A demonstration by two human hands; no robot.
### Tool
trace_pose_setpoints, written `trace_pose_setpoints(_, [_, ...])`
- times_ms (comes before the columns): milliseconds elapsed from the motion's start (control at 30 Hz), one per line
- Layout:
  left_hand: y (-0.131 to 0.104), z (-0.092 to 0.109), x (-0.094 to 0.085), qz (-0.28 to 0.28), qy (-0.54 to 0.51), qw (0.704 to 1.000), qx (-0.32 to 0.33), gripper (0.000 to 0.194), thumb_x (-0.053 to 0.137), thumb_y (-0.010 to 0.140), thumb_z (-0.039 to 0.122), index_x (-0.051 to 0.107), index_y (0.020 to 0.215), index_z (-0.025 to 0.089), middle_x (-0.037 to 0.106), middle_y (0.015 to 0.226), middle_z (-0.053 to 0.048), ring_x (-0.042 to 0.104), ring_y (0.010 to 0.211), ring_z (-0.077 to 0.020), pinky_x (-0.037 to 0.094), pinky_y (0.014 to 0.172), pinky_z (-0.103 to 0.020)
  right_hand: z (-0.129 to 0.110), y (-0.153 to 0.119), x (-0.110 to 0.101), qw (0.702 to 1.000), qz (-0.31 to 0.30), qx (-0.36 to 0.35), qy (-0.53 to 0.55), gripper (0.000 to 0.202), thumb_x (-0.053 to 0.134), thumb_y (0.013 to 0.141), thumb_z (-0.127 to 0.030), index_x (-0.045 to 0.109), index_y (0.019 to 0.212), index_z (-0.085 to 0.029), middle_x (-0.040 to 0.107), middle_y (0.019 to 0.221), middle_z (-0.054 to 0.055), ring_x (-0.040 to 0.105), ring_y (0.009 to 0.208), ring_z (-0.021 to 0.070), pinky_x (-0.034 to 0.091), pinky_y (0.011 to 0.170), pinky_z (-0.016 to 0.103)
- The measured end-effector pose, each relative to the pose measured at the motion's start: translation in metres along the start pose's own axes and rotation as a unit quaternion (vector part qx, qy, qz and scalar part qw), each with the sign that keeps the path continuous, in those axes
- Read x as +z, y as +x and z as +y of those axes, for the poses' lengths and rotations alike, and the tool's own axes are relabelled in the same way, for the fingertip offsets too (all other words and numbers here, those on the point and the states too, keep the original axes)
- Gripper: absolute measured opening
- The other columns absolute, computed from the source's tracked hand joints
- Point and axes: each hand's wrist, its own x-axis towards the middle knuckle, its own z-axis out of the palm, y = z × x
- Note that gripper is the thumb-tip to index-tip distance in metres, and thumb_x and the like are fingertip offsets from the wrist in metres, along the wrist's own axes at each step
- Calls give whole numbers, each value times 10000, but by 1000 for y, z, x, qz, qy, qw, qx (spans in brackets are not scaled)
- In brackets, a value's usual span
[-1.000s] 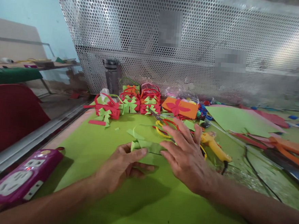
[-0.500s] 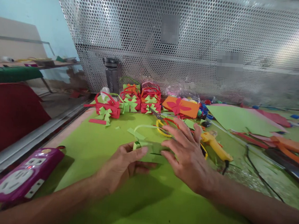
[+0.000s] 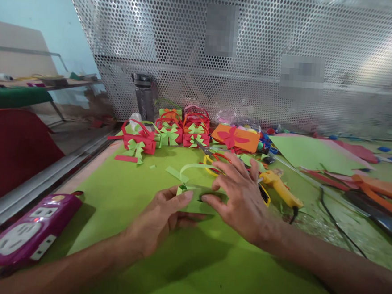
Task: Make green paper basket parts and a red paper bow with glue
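Note:
A small light green paper basket (image 3: 194, 203) with a thin curved paper handle (image 3: 193, 166) is held low over the green work surface. My left hand (image 3: 164, 216) pinches its left end, thumb on top and fingers underneath. At its right end, my right hand (image 3: 242, 195) has thumb and index finger closed in on the paper, the thumb pressing near a dark slot, while the other fingers stretch out above. The handle's far end passes behind those fingers. Scissors with yellow and red handles (image 3: 210, 168) lie just behind the right hand, partly covered by it.
Finished red paper baskets (image 3: 139, 138) with green bows stand at the back near a bottle (image 3: 144, 97). An orange paper piece (image 3: 240, 139) lies beside them. A yellow glue gun (image 3: 282, 189) is on the right, a purple power strip (image 3: 31, 227) on the left.
My right thumb has slid left along the basket's edge, and the right hand has come a little closer to the left one. The left hand keeps its hold. The view has shifted slightly.

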Motion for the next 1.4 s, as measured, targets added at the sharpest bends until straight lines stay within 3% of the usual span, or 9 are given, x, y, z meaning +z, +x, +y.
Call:
trace_pose_setpoints(367, [-3,-1,-2,-25,41,999,23,290,605,812,337,611,1061,190,629,1145,-88,669,832,-218,527,728,-325,-3,6,-4,1000,-14,13,-13,269,719,696,-393,561,637,-183,633,1138,77,404,1233,348,207,966,626])
trace_pose_setpoints(600, [-4,-4,-4,-21,60,997,37,301,595,821,339,593,1082,190,625,1150,-94,658,871,-235,517,747,-344,-5,7,-4,1000,-13,13,-18,277,689,719,-433,586,673,-181,634,1122,73,391,1244,338,149,1007,635])
trace_pose_setpoints(867, [-2,-2,-2,3,44,998,33,301,662,769,320,621,1028,173,648,1105,-93,673,766,-193,525,682,-302,-6,3,-2,1000,-25,-2,-5,160,691,740,-316,598,704,-190,629,1133,61,389,1249,341,167,1005,654])
trace_pose_setpoints(1100, [1,2,-3,10,-13,1000,11,265,643,782,289,611,1002,145,687,1007,-117,686,750,-219,531,666,-311,-3,-1,-4,998,-46,-30,6,19,632,786,-197,624,801,-205,614,1163,75,396,1252,330,227,995,643])
trace_pose_setpoints(1267, [0,7,-3,-3,-51,999,-2,250,568,833,297,584,1045,167,714,930,-90,688,761,-233,528,710,-348,0,-6,-2,996,-64,-64,-5,440,663,734,-464,587,1071,-192,534,1277,139,341,1282,364,242,997,640])
trace_pose_setpoints(1400, [2,7,-4,-3,-64,998,-19,297,536,844,341,589,1055,138,715,927,-109,689,749,-244,528,749,-381,1,-10,2,994,-83,-59,-34,680,736,630,-498,513,1183,-170,384,1400,188,284,1307,386,246,990,651])
